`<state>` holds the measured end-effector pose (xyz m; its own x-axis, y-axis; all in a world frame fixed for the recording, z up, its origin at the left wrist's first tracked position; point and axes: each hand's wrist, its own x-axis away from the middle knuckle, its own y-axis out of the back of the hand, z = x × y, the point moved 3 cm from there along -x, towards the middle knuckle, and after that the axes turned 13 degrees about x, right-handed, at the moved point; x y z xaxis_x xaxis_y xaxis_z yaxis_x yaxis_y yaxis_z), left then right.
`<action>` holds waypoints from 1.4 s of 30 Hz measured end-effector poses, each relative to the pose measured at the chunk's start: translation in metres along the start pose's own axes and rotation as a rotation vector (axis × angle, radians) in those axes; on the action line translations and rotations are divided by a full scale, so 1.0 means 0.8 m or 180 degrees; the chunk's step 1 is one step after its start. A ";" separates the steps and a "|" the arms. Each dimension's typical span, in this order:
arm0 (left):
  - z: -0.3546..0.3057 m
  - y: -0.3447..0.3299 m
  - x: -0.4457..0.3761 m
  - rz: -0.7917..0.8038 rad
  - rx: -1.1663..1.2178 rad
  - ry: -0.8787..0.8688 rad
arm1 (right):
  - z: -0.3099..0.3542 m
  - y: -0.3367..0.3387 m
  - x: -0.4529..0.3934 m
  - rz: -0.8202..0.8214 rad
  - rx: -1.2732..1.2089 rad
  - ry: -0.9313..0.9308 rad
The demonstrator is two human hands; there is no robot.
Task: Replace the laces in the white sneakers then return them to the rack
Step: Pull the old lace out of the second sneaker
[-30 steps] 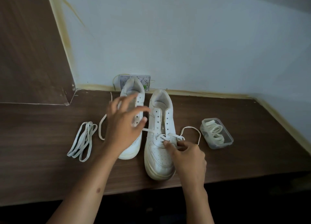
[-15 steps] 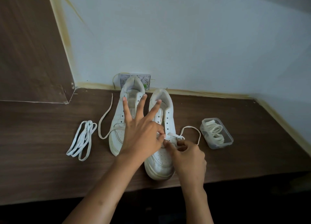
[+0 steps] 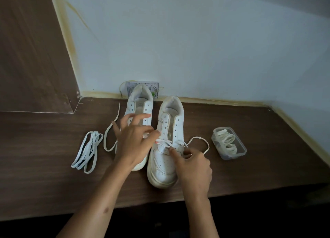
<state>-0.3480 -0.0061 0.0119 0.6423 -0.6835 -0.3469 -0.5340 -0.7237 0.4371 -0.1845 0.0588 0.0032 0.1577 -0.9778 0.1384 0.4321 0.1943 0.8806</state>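
1. Covering much of the left sneaker (image 3: pixel 138 110), the left hand (image 3: pixel 134 144) pinches the lace (image 3: pixel 167 142); its other fingers are spread and blurred.
2. The right hand (image 3: pixel 192 166), fingers curled, pinches the lace at the right sneaker's (image 3: pixel 166 168) lower eyelets.
3. Both sneakers stand on the table (image 3: pixel 250 175).

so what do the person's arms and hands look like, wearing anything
Both forearms are bare, with no sleeves in view. The left hand and right hand wear no gloves; no rings, watch or bracelets show. The left forearm carries a small dark mark. Fingernails look short and unpainted.
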 end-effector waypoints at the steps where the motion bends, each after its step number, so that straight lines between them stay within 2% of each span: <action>1: -0.003 -0.001 0.000 -0.0086 -0.0358 -0.0244 | 0.001 0.001 0.000 -0.0005 0.0008 0.0011; 4: -0.013 -0.006 0.002 0.0008 -0.0868 -0.0851 | 0.004 0.004 0.004 0.0015 0.0004 0.0138; 7: -0.016 -0.013 0.002 0.0225 -0.1127 -0.1089 | 0.004 0.006 0.009 -0.0015 -0.0024 0.0319; 10: -0.016 -0.013 -0.003 0.0295 -0.1239 -0.1179 | 0.002 0.005 0.012 -0.0016 -0.0002 0.0440; 15: -0.007 -0.021 0.001 0.0325 -0.1172 -0.1153 | 0.003 -0.003 0.016 0.0297 0.0001 0.0557; 20: -0.007 -0.007 -0.005 0.0070 -0.1024 -0.1088 | 0.004 -0.003 0.016 0.0289 0.0029 0.0555; 25: -0.019 -0.008 -0.001 0.0510 -0.1245 -0.1160 | 0.010 -0.004 0.021 0.0373 0.0269 0.0672; 27: -0.020 -0.008 -0.001 0.0539 -0.1312 -0.1129 | 0.012 -0.006 0.024 0.0409 0.0419 0.0736; 34: -0.008 -0.013 -0.003 0.0234 -0.1084 -0.1123 | 0.013 -0.011 0.023 0.0303 0.0430 0.0712; 38: 0.009 0.003 -0.008 -0.0375 -0.0720 -0.0674 | 0.011 -0.014 0.022 0.0261 0.0414 0.0666; 40: 0.010 0.004 -0.005 -0.0491 -0.0726 -0.0446 | 0.012 -0.014 0.021 0.0255 0.0404 0.0675; 42: 0.003 0.002 -0.003 -0.0491 -0.0767 -0.0529 | 0.012 -0.014 0.020 0.0273 0.0388 0.0668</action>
<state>-0.3520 -0.0055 0.0111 0.5963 -0.5882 -0.5463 -0.2793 -0.7900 0.5458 -0.1954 0.0398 0.0000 0.3754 -0.9178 0.1290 0.3012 0.2524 0.9196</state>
